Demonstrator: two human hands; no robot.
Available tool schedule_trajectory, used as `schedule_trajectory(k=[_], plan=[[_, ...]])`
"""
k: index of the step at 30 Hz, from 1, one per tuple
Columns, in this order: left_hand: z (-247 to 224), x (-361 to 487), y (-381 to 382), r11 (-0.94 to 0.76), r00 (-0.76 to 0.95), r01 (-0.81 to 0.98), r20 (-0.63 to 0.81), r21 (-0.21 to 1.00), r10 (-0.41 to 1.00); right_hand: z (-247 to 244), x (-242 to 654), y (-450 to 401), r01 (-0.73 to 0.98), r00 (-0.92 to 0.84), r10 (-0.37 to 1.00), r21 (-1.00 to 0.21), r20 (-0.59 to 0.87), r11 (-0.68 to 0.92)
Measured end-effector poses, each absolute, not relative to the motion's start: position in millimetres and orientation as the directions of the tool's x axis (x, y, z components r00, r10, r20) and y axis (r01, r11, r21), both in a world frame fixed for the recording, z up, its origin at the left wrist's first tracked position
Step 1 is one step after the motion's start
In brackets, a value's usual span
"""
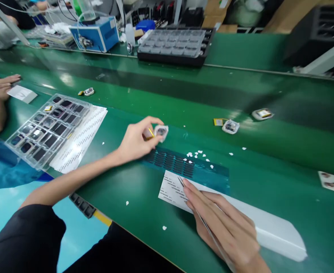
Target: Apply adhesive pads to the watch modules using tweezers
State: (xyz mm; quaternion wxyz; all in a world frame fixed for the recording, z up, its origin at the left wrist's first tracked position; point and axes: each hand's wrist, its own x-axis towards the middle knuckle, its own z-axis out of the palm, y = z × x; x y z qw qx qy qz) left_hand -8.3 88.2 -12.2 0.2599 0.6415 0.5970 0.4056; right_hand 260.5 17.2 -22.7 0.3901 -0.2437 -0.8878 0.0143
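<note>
My left hand (137, 140) pinches a small white-framed device (161, 132) between thumb and fingers; a yellow-edged piece (148, 133) sits within the same grip. Metal tweezers (209, 231) are held in my right hand (226, 223), their tips on a white printed sheet (172, 185) that curls up at its right end. Beside the sheet lies a blue film (212, 176) with rows of dark strips. Several tiny white pieces (196, 154) are scattered on and around the film. Two more white devices, one (231, 126) with a yellow part and another (262, 114), rest farther back on the green table.
At the left, a clear compartment tray (49, 129) of dark parts overlaps printed sheets (84, 140). Another person's hands (4, 83) are near a white box (22, 93). Behind stand a blue machine (95, 34) and a black tray (172, 43).
</note>
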Motion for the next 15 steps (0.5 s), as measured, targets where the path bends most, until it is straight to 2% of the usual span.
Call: schedule_trajectory(k=[1, 3, 6, 10, 13, 15], plan=[[-12, -22, 108, -0.126, -0.058, 0.747, 0.253, 0.652, 0.966, -23, 260, 19, 0.417, -0.566, 0.43, -0.205, 0.703, 0.885], [-8, -48, 146, 0.045, -0.1, 0.954, 0.17, 0.297, 0.98, -23, 259, 21, 0.415, -0.548, 0.403, -0.18, 0.733, 0.892], [1, -61, 183, 0.064, -0.091, 0.989, 0.21, 0.131, 0.974, -22, 258, 25, 0.427, -0.542, 0.376, -0.14, 0.751, 0.894], [3, -8, 204, -0.151, 0.126, 0.983, 0.224, 0.101, 0.967, -24, 260, 28, 0.428, -0.568, 0.361, -0.109, 0.74, 0.897], [-4, 63, 219, -0.405, 0.379, 0.896, 0.16, 0.185, 0.911, -27, 264, 28, 0.438, -0.59, 0.353, -0.08, 0.726, 0.896], [-9, 104, 230, -0.513, 0.498, 0.817, 0.127, 0.264, 0.858, -29, 266, 28, 0.447, -0.594, 0.354, -0.07, 0.723, 0.892]])
